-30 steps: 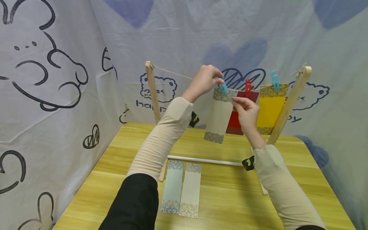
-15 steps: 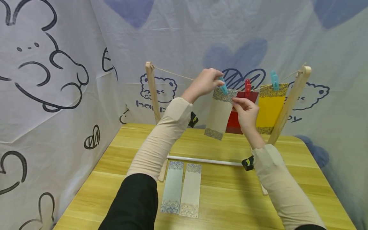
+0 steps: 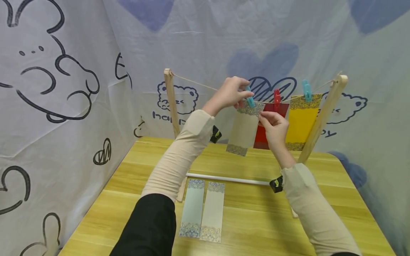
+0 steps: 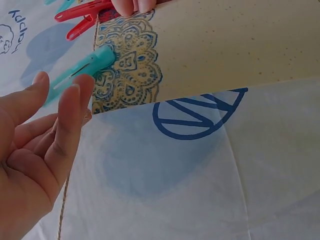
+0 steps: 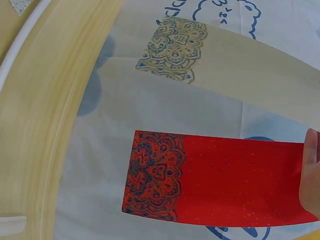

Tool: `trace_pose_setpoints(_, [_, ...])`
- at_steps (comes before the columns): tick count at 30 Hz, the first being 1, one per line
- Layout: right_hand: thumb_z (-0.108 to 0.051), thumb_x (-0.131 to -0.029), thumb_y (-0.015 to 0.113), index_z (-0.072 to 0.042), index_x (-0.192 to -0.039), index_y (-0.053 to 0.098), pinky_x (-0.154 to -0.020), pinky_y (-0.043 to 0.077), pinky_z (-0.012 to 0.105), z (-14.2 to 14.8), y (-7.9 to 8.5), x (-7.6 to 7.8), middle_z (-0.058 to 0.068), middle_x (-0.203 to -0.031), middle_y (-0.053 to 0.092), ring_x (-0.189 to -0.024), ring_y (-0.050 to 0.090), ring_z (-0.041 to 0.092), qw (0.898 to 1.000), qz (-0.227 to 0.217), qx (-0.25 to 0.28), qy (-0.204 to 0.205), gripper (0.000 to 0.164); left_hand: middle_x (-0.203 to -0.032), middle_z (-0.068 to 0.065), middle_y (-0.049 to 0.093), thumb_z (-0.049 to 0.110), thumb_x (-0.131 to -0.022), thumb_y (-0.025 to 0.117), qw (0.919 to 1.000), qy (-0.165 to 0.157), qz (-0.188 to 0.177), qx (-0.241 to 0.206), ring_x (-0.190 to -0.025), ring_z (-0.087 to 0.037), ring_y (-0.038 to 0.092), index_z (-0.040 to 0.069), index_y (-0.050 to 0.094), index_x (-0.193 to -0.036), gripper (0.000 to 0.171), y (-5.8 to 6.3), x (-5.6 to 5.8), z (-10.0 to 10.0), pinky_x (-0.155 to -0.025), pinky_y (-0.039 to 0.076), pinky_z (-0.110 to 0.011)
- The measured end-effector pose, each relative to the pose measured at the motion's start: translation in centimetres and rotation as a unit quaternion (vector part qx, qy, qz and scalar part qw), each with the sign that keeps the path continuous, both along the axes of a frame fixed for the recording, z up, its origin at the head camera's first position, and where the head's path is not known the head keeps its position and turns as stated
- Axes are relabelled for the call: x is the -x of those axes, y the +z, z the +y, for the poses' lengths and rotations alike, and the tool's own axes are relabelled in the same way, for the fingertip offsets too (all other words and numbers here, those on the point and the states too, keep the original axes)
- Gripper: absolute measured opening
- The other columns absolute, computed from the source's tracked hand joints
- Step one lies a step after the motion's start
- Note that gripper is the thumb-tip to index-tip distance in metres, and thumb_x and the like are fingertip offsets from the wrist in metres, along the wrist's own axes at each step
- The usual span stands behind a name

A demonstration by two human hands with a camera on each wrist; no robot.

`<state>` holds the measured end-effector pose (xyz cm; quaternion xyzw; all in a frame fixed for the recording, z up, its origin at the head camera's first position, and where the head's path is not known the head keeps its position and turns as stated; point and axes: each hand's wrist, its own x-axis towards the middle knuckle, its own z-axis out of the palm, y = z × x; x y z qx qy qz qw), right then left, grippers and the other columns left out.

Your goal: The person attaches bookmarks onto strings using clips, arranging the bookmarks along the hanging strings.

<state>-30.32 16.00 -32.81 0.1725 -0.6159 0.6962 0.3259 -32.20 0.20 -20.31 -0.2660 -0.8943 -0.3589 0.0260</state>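
Note:
A cream paper strip (image 3: 244, 128) with blue-patterned ends hangs at the string, a teal clothespin (image 4: 84, 69) clamped on its top edge. Around the clothespin's handles my left hand (image 3: 228, 93) has its thumb and fingers spread apart. My right hand (image 3: 276, 129) pinches the strip's upper right edge between thumb and fingertips; in the right wrist view only part of that hand (image 5: 311, 182) shows. Just behind it hangs a red paper strip (image 5: 235, 180), held by a red clothespin (image 3: 277, 97). Farther right, a second teal clothespin (image 3: 306, 90) holds a yellow strip (image 3: 301, 124).
The string (image 3: 195, 82) runs between a left wooden post (image 3: 172, 103) and a right wooden post (image 3: 323, 115). A white rod (image 3: 227, 179) crosses low between them. On the table (image 3: 256, 227) lie a pale blue strip (image 3: 192, 208) and another cream strip (image 3: 213, 211).
My left fingers have loosened from the teal clothespin and spread apart around it. My right hand has dropped slightly, still pinching the cream strip.

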Motion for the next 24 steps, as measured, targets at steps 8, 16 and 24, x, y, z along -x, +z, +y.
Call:
trace_pose_setpoints(8, [0.009, -0.078, 0.062, 0.018, -0.092, 0.06, -0.061, 0.052, 0.023, 0.1, -0.7, 0.0, 0.005, -0.077, 0.065, -0.063, 0.061, 0.016, 0.999, -0.001, 0.028, 0.027, 0.016, -0.118, -0.005, 0.054, 0.023, -0.087, 0.058, 0.9995, 0.003, 0.018, -0.026, -0.062, -0.018, 0.061, 0.006, 0.051, -0.124, 0.041, -0.3, 0.4, 0.0, -0.052, 0.05, -0.024])
trace_pose_setpoints(16, [0.007, -0.078, 0.063, 0.019, -0.092, 0.058, -0.061, 0.052, 0.024, 0.2, -1.1, 0.0, 0.004, -0.077, 0.065, -0.064, 0.061, 0.016, 0.999, 0.004, 0.022, 0.032, 0.019, -0.105, -0.005, 0.061, 0.02, -0.087, 0.06, 0.9933, 0.007, 0.037, -0.109, -0.061, -0.016, 0.061, 0.004, 0.058, -0.114, 0.032, -0.8, 0.3, -0.7, -0.052, 0.05, -0.025])
trace_pose_setpoints(24, [0.01, -0.077, 0.062, 0.02, -0.092, 0.058, -0.059, 0.052, 0.026, 0.6, -1.5, 0.0, 0.005, -0.079, 0.066, -0.065, 0.061, 0.019, 0.999, 0.003, 0.023, 0.041, 0.018, -0.098, -0.007, 0.063, 0.019, -0.087, 0.06, 0.9868, -0.013, 0.073, -0.144, -0.062, -0.017, 0.06, 0.003, 0.061, -0.108, 0.026, -0.4, -0.5, -1.2, -0.051, 0.049, -0.026])
